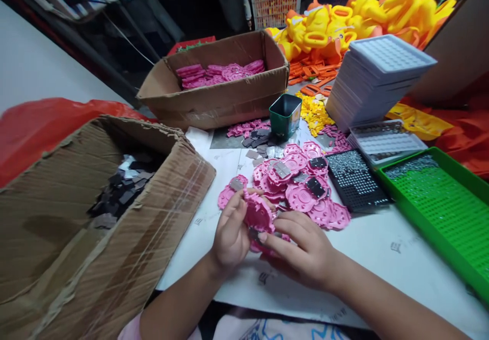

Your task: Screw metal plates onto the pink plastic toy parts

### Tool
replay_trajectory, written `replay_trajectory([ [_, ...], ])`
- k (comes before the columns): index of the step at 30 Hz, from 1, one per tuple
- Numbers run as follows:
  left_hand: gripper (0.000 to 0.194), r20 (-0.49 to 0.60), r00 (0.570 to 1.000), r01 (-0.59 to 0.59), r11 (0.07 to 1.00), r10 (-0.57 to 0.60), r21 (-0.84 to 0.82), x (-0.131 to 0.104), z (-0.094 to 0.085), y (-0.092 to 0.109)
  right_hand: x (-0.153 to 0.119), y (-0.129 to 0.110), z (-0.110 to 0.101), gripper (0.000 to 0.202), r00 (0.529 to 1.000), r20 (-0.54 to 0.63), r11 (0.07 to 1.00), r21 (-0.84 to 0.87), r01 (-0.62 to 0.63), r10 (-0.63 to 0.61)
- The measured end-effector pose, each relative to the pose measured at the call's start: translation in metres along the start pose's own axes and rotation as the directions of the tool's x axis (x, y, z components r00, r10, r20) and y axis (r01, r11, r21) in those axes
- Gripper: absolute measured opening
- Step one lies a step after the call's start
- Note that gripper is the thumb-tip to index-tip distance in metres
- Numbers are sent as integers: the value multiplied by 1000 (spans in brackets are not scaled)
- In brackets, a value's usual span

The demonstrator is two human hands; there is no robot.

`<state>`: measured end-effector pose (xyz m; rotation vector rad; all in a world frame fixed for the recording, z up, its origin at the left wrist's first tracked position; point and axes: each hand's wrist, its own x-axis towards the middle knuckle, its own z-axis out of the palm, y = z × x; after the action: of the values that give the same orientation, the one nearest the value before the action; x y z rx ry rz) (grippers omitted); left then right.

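Note:
Low in the middle of the view, my left hand (pixel 233 235) grips a pink plastic toy part (pixel 260 214) by its left edge, holding it tilted up. My right hand (pixel 305 245) closes on the lower right of the pink part, its fingertips by a small dark grey piece there. More pink shows under my fingers; whether it is a second part I cannot tell. Just beyond my hands lies a heap of similar pink parts (pixel 301 197), several bearing black or grey squares. A lone pink part (pixel 229 191) with a grey piece rests left of the heap.
Left stands a cardboard box (pixel 183 197) with dark flat pieces; behind, another carton (pixel 214 108) holds pink parts. A green cup (pixel 280 126) is by small yellow pieces (pixel 315 113). Rightward are a black tray (pixel 355 179), green tray (pixel 439 212), stacked white trays (pixel 355 85) and yellow toys (pixel 324 29).

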<state>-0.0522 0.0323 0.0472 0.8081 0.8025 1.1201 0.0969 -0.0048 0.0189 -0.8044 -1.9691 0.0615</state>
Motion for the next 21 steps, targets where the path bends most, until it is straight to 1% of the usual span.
replay_trajectory([
  [5,28,-5,999,-47,997,47,67,0,-2,1,-2,-1,-2,32,1000,15,999,36,5,-5],
  [8,27,-22,998,-60,995,62,79,2,-3,0,-4,1,-1,47,1000,13,1000,-9,-19,19],
  [10,28,-54,995,-78,994,82,72,4,-5,-1,-4,4,1,58,997,-8,995,-66,-71,71],
  [11,30,-73,993,-91,993,97,73,5,-5,-1,-4,5,2,59,994,-15,990,-93,-105,104],
  [12,31,-90,990,-103,991,110,81,7,-6,-1,-3,6,3,58,991,-17,984,-119,-135,134],
  [14,33,-94,987,-122,987,131,103,8,-8,0,1,6,1,48,984,-20,968,-178,-177,177],
  [16,33,-36,991,-124,986,128,109,8,-9,0,6,3,-5,38,983,-36,953,-242,-184,181],
  [18,34,61,990,-135,985,129,104,6,-11,1,10,-4,-16,35,986,-60,943,-290,-165,155],
  [20,35,152,971,-200,974,183,105,2,-12,1,11,-12,-31,38,989,-73,934,-327,-146,129],
  [21,35,199,955,-246,963,221,113,1,-13,1,8,-16,-40,40,989,-76,929,-343,-143,124],
])
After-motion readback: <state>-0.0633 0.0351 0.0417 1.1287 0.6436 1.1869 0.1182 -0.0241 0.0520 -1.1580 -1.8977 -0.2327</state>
